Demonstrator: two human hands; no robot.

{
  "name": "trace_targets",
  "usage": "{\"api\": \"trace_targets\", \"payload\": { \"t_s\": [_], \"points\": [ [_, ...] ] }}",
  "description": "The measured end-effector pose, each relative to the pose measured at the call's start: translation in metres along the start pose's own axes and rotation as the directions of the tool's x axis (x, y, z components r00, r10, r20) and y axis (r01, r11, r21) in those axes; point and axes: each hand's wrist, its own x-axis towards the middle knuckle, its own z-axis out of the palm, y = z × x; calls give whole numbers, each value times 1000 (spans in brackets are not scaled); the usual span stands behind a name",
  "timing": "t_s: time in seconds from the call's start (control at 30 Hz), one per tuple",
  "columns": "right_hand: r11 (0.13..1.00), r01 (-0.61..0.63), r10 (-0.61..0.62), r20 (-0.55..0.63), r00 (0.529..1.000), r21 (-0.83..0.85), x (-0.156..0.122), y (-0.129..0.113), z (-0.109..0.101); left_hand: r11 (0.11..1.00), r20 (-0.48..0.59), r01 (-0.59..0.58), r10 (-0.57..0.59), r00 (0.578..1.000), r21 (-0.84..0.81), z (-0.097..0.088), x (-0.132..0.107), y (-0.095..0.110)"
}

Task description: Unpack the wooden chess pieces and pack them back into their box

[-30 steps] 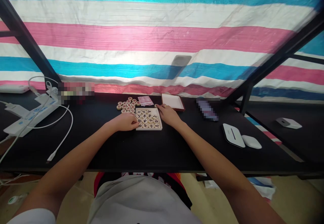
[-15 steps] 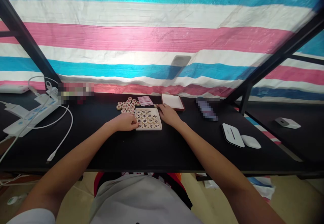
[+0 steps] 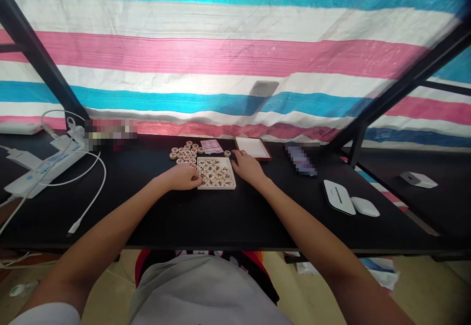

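Observation:
A shallow pale tray point(image 3: 231, 186) lies on the black table, filled with round wooden game pieces marked in black. My left hand point(image 3: 183, 177) rests at its left edge with the fingers curled together; whatever they pinch is hidden. On the tray's right side, my right hand point(image 3: 248, 167) lies flat with fingers stretched out, and its fingertips touch the near left corner of a red-rimmed white lid point(image 3: 253, 148). One single piece point(image 3: 227, 153) sits just left of those fingertips. Several loose pieces point(image 3: 185, 152) are heaped behind the tray, beside a pink printed paper point(image 3: 211, 145).
A white power strip point(image 3: 42, 169) with cables lies at the left. Two white flat devices point(image 3: 339, 196) point(image 3: 364, 206) lie at the right, with a blurred object point(image 3: 300, 160) behind them. Black frame posts stand at both sides, and a striped tarp hangs behind the table.
My right hand has slid a little to the right, off the single loose piece and onto the lid's corner. The lid has shifted slightly right. My left hand has stayed put.

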Motion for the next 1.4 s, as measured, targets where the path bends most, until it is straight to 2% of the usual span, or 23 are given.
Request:
{"api": "trace_targets", "payload": {
  "t_s": [0.37, 0.57, 0.63, 0.8, 0.9, 1.0, 1.13, 1.2, 1.3, 1.4],
  "points": [
    [998, 65, -65, -99, 993, -7, 0, -1, 1, 1000, 2, 6, -6, 1000, -4, 0, 0, 0],
    [994, 70, -89, -236, 968, -90, 2, 4, -1, 1000, 7, 11, -11, 1000, 3, -1, 0, 2],
    [993, 52, -75, -216, 973, -110, 2, 7, 0, 1000, 6, 13, -13, 1000, -3, -2, 0, 2],
    [989, 20, -28, -54, 998, -146, 4, 12, 3, 1000, 5, 12, -12, 1000, -8, -2, 0, 3],
    [988, 13, -16, -23, 1000, -151, 3, 11, 2, 1000, 12, 20, -20, 1000, -7, -2, 0, 3],
    [990, 20, -25, -36, 999, -140, 2, 9, 1, 1000, 12, 22, -22, 1000, -1, -2, 0, 2],
    [994, 38, -52, -134, 990, -101, 2, 9, 1, 1000, 12, 20, -21, 1000, 7, -2, 0, 2],
    [995, 98, -99, -209, 973, -17, 4, 9, 2, 1000, 13, 19, -19, 1000, 7, -1, 0, 2],
    [942, 288, -226, -309, 924, 171, 6, 8, 5, 1000, 13, 20, -20, 1000, 12, -2, -1, 3],
    [870, 404, -313, -315, 896, 282, 7, 6, 9, 1000, 17, 21, -21, 1000, 10, -2, -1, 3]
  ]
}}
